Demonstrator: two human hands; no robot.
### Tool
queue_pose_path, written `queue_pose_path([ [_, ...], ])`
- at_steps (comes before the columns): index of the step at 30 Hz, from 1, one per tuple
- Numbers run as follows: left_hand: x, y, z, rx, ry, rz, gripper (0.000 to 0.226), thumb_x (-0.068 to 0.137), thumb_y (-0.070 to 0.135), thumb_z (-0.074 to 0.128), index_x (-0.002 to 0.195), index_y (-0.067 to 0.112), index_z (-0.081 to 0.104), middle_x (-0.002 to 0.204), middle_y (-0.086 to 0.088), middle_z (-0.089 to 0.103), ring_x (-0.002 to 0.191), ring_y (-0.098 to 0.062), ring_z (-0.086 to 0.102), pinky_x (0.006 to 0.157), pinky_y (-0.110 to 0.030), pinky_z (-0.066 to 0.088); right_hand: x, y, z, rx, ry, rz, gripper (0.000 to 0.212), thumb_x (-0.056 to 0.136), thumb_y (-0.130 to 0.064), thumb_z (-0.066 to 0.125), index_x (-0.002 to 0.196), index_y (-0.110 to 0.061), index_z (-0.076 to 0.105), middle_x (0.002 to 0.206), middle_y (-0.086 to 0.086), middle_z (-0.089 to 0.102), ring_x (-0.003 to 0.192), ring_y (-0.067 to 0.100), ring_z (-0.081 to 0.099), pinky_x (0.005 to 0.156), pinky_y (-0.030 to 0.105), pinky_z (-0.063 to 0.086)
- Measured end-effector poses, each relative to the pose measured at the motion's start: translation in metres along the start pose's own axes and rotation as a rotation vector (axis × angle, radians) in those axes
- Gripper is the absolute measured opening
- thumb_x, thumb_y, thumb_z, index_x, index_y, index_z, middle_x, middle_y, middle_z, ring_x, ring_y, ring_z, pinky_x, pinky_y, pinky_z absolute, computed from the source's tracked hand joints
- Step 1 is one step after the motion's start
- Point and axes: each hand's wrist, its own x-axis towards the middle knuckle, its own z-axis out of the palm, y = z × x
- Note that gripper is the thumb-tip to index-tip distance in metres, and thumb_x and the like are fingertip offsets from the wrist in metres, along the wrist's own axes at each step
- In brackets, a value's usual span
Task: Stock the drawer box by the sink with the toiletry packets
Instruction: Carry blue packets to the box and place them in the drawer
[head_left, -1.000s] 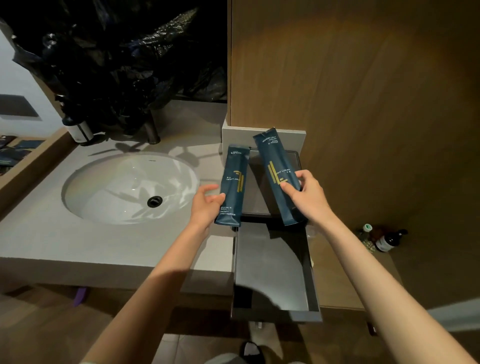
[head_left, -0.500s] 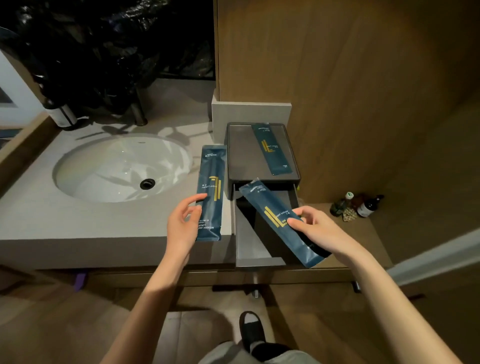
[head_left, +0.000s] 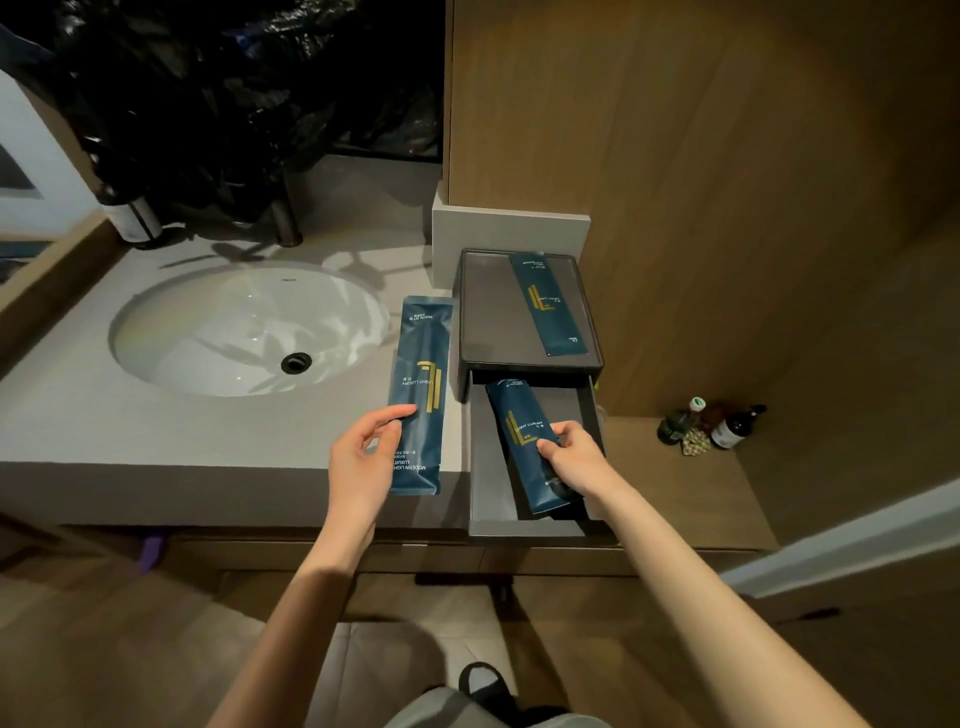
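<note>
Our left hand (head_left: 363, 462) pinches a long dark-blue foil packet (head_left: 421, 384) near its lower end, thumb in front and fingers (head_left: 387, 441) seemingly behind, over the grey stone table (head_left: 156, 431). Our right hand (head_left: 576, 457) grips a second blue packet (head_left: 519, 415) with curled fingers, slanted inside the open drawer (head_left: 488, 467) of the dark grey box (head_left: 493, 312).

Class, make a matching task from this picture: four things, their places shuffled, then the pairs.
1 first blue foil packet, left hand
2 second blue foil packet, right hand
3 third blue foil packet
4 small dark bottles

A on grey drawer box top
B over grey counter by white sink
C angled into open drawer
D on wooden shelf

Pairs: 1-B, 2-C, 3-A, 4-D
</note>
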Motion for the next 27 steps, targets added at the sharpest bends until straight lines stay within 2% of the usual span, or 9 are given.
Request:
queue_pose_path([
  [6,0.002,0.003,0.001,-0.028,0.028,-0.015,0.030,0.096,0.012,0.051,0.093,0.035,0.069,0.106,0.008,0.068,0.107,-0.017,0.061,0.089,-0.039,0.053,0.013,0.012,0.025,0.087,-0.077,0.080,0.017,0.098,-0.013,0.049,0.114,-0.010,0.044,0.113,0.011,0.056,0.097,0.020,0.057,0.062,0.023,0.048],
  [8,0.001,0.003,0.003,-0.033,0.019,-0.010,0.028,0.096,0.013,0.051,0.095,0.034,0.069,0.106,0.011,0.068,0.108,-0.016,0.061,0.092,-0.043,0.052,0.017,0.016,0.030,0.065,-0.098,0.063,0.015,0.098,-0.014,0.049,0.112,-0.010,0.047,0.113,0.012,0.059,0.101,0.022,0.059,0.068,0.026,0.050],
  [9,0.001,0.003,0.004,-0.033,0.013,-0.009,0.028,0.096,0.013,0.051,0.095,0.035,0.069,0.106,0.012,0.068,0.108,-0.016,0.061,0.094,-0.045,0.051,0.020,0.018,0.031,0.039,-0.104,0.047,0.013,0.098,-0.015,0.049,0.110,-0.011,0.050,0.113,0.014,0.061,0.102,0.025,0.060,0.074,0.031,0.053],
  [10,0.002,0.003,0.005,-0.030,0.011,-0.009,0.028,0.096,0.013,0.051,0.095,0.035,0.069,0.106,0.013,0.068,0.109,-0.015,0.061,0.096,-0.047,0.050,0.023,0.019,0.030,-0.007,-0.106,0.023,0.013,0.098,-0.015,0.048,0.109,-0.011,0.054,0.112,0.016,0.064,0.101,0.027,0.062,0.080,0.037,0.053],
  [12,0.003,0.003,0.007,-0.028,0.013,-0.013,0.028,0.096,0.013,0.052,0.095,0.034,0.069,0.107,0.012,0.068,0.109,-0.015,0.061,0.097,-0.047,0.049,0.024,0.020,0.026,-0.114,-0.095,-0.048,0.017,0.096,-0.014,0.050,0.111,-0.009,0.058,0.101,0.014,0.068,0.087,0.025,0.066,0.078,0.037,0.056],
  [15,0.005,0.004,0.011,-0.022,0.019,-0.028,0.029,0.096,0.013,0.051,0.094,0.036,0.068,0.107,0.012,0.067,0.109,-0.015,0.061,0.097,-0.047,0.050,0.025,0.024,0.014,-0.154,-0.077,-0.159,0.039,0.089,-0.008,0.062,0.127,-0.010,0.053,0.079,0.004,0.066,0.066,0.019,0.067,0.070,0.030,0.059],
  [20,0.005,0.003,0.021,-0.014,0.023,-0.042,0.029,0.095,0.011,0.052,0.092,0.036,0.068,0.103,0.013,0.067,0.108,-0.015,0.060,0.099,-0.047,0.048,0.024,0.025,0.007,-0.186,-0.241,-0.232,0.082,0.076,-0.003,0.076,0.146,-0.015,0.035,0.082,0.000,0.062,0.064,0.016,0.067,0.074,0.027,0.057],
  [24,0.005,0.003,0.025,0.011,0.030,-0.040,0.031,0.095,0.009,0.052,0.091,0.036,0.067,0.102,0.015,0.066,0.108,-0.014,0.061,0.100,-0.046,0.047,0.026,0.023,0.007,-0.312,-0.272,-0.276,0.098,0.070,-0.013,0.083,0.149,-0.013,0.026,0.081,-0.003,0.056,0.061,0.007,0.056,0.071,0.023,0.048],
  [27,0.005,0.002,0.027,0.021,0.035,-0.050,0.030,0.095,0.011,0.051,0.092,0.036,0.067,0.103,0.015,0.066,0.107,-0.014,0.061,0.099,-0.047,0.048,0.029,0.019,0.008,-0.373,-0.275,-0.291,0.103,0.069,-0.020,0.084,0.150,-0.012,0.022,0.081,0.001,0.052,0.063,0.007,0.050,0.069,0.025,0.047],
])
